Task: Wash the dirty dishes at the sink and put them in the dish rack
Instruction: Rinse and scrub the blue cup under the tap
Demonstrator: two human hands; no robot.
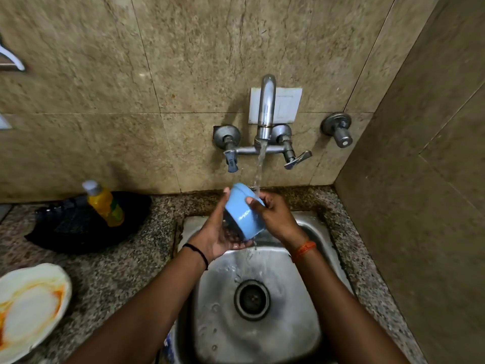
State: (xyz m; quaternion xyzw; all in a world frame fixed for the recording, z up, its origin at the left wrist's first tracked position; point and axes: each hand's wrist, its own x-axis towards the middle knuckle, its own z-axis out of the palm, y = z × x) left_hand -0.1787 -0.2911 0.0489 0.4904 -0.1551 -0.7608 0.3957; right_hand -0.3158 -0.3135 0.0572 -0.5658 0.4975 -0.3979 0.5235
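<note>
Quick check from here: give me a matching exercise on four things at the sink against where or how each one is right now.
Things:
1. cup
2. plate
3. bottle
4. tap

States:
A. stands on the counter left of the sink, beside a dark cloth
B. running water
C. held in both hands under the stream
D. lies stained orange at the near left

Pairs: 1-C, 2-D, 3-A, 4-B

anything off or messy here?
Nothing damaged or spilled. Only the plate on the counter, far left, stands out: orange smears, still unwashed. Both hands hold the blue cup under the running tap.
</note>
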